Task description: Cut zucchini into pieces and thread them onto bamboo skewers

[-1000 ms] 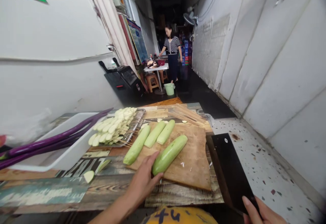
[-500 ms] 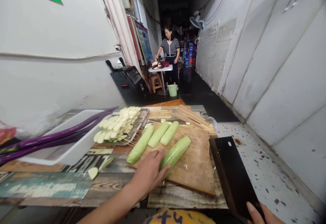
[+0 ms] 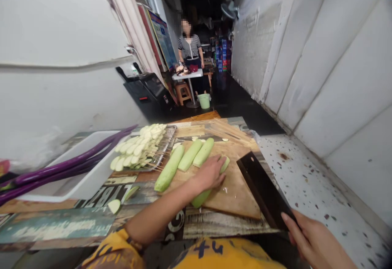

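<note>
My left hand (image 3: 212, 172) lies over a pale green zucchini (image 3: 201, 198) on the wooden cutting board (image 3: 237, 203), fingers curled round its upper part. Both ends of this zucchini show past the hand; its middle is covered. My right hand (image 3: 315, 236) grips a dark cleaver (image 3: 260, 189), held at the board's right edge with its broad blade slanting up to the left. Beside the left hand lie a long zucchini (image 3: 170, 169) and two shorter zucchini pieces, one in the middle (image 3: 190, 155) and one nearer the hand (image 3: 204, 152).
Sliced zucchini on skewers (image 3: 142, 144) fills a wire-edged tray (image 3: 170, 138). Left of it, purple eggplants (image 3: 76, 161) lie across a white bin (image 3: 67, 195). Bare bamboo skewers (image 3: 232, 132) lie behind the board. Offcuts (image 3: 114, 206) sit on the table. A person (image 3: 190, 48) stands farther back.
My left hand has moved up and right along the zucchini, from its near end to its upper part. The cleaver has risen and shifted left toward the board. The camera view has shifted slightly.
</note>
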Available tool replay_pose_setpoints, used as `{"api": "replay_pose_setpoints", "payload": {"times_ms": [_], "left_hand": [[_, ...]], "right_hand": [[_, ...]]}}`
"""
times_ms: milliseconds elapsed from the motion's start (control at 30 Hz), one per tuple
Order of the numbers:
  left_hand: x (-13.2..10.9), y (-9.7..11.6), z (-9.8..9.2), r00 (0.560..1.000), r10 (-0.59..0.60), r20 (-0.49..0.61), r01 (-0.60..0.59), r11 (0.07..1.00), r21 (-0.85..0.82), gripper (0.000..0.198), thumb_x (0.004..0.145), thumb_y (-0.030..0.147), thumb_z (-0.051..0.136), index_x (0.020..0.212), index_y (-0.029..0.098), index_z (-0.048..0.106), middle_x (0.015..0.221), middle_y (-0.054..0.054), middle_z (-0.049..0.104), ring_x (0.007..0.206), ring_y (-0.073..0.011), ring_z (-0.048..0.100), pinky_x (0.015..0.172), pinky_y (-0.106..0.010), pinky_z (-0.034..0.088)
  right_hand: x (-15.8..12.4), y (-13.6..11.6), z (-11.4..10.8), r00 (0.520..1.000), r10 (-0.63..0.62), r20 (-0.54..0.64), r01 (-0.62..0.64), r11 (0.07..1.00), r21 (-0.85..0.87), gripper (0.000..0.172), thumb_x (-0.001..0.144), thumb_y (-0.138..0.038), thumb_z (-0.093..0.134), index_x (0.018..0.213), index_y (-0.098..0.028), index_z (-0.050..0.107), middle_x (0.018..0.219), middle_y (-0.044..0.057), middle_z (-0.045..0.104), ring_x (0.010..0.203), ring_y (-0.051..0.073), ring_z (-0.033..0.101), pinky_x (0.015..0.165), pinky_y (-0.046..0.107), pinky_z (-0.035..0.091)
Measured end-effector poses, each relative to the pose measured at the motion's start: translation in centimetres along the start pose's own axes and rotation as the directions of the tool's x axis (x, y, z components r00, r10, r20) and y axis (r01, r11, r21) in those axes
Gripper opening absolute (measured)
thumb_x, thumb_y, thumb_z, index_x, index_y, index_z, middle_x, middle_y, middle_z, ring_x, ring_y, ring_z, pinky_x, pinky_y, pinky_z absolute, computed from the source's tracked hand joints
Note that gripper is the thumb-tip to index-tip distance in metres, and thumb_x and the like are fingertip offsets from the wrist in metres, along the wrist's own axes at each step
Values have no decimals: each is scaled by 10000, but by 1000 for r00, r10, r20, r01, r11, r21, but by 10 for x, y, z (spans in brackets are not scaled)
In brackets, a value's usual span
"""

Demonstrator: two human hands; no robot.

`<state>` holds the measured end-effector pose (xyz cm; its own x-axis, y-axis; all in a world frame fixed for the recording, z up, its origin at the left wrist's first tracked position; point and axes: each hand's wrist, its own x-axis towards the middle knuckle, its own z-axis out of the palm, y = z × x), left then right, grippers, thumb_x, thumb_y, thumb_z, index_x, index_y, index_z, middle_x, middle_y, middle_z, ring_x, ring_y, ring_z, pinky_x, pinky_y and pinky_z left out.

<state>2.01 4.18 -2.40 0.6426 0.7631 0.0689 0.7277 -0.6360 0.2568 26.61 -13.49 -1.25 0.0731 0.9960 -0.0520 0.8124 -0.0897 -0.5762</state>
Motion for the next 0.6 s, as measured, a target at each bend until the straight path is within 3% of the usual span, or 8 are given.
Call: {"api": "replay_pose_setpoints", "payload": {"times_ms": [233,400,500,600], "left_hand": [[-10,-3,-4,978,205,42,-203,978,-53,544,855,364,488,1346,139,422,1382,-134,444,1254,-269,428,1052,-418,364],[-7,-12,-10,938,346,-30,-347,934,-80,370,918,318,406,1195,138,571,1271,-111,558,1193,-224,496,1041,-386,391],[-1,-16,-12,906,422,-21,-423,904,-57,339,931,269,380,1164,134,587,1224,-113,584,1135,-208,540,1002,-360,436],[4,-18,-14,856,517,-12,-517,855,-23,325,931,243,384,1161,113,572,1206,-131,581,1127,-216,539,985,-373,455]], "right_hand": [[19,-26,-20,982,86,170,-53,980,-191,319,935,-382,252,756,-213,456,598,42,609,500,171,572,536,279,391],[26,-32,-23,986,-15,166,72,935,-347,221,927,-283,279,807,-209,449,586,28,575,516,172,566,502,264,332],[30,-37,-26,984,-49,173,117,907,-404,218,926,-269,276,833,-198,460,531,18,548,458,170,537,458,264,285],[36,-50,-33,979,-74,192,170,818,-549,175,893,-231,330,862,-166,490,462,8,503,386,181,492,408,283,186]]}}
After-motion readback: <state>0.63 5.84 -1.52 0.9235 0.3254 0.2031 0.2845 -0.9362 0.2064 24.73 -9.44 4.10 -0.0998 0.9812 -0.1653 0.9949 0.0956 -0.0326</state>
